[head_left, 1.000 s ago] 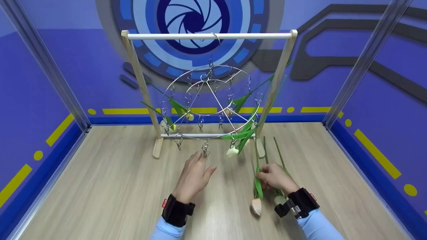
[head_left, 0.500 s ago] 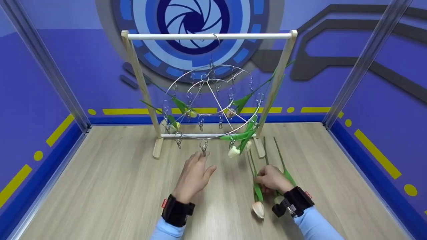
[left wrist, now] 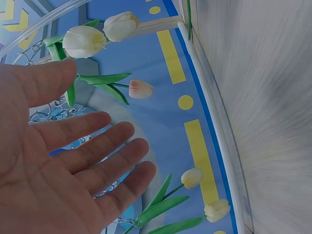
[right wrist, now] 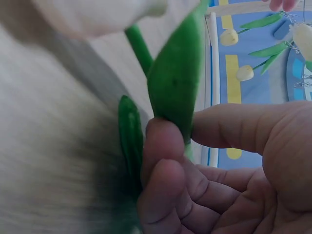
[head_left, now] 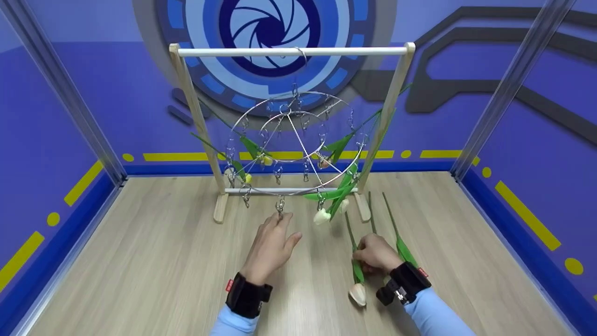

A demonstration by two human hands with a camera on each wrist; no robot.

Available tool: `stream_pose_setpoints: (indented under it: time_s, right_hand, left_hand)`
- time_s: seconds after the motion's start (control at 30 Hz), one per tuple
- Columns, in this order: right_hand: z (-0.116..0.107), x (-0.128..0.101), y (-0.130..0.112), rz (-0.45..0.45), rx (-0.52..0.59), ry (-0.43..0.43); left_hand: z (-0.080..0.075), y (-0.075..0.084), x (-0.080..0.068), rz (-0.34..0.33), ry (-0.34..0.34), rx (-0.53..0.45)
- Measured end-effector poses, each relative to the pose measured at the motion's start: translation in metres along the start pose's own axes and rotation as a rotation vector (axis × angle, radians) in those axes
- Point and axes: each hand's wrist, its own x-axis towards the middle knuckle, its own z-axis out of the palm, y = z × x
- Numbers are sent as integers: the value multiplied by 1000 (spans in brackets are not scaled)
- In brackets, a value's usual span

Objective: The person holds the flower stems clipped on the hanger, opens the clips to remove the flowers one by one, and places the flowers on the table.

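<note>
My right hand [head_left: 377, 253] pinches the leafy stem of an artificial tulip, whose pale peach bloom [head_left: 357, 295] points toward me, low over the table. In the right wrist view, thumb and fingertips close on a green leaf [right wrist: 176, 73] of it. My left hand [head_left: 270, 249] is held out with straight fingers, palm visible in the left wrist view. Its fingertips are right at a metal clip [head_left: 280, 205] hanging from a round wire clip hanger [head_left: 305, 153]. White tulips [head_left: 322, 216] hang bloom-down from the hanger's near right side; several other tulips [left wrist: 141, 89] hang around it.
A wooden stand [head_left: 198, 114] with a white top bar [head_left: 289, 52] carries the hanger. More tulip stems [head_left: 391, 212] lie on the table right of my right hand, partly hidden by it. Blue printed walls [head_left: 527, 154] enclose the table's back and sides.
My right hand has shifted slightly left and toward me with the peach tulip. The hanger has swung a little, its front clips drifting left. My left hand stays in place.
</note>
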Motion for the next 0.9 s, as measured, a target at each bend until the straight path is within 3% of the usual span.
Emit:
stream_pose_setpoints:
  time_s: [0.63,0.9]
  right_hand:
    - [4,1,-2,25,-12,20]
    - [0,0,-3,38,-21,6]
  left_hand:
    - [-2,1,0,-13,-24,0]
    - [-1,-2,1,2,-2,19]
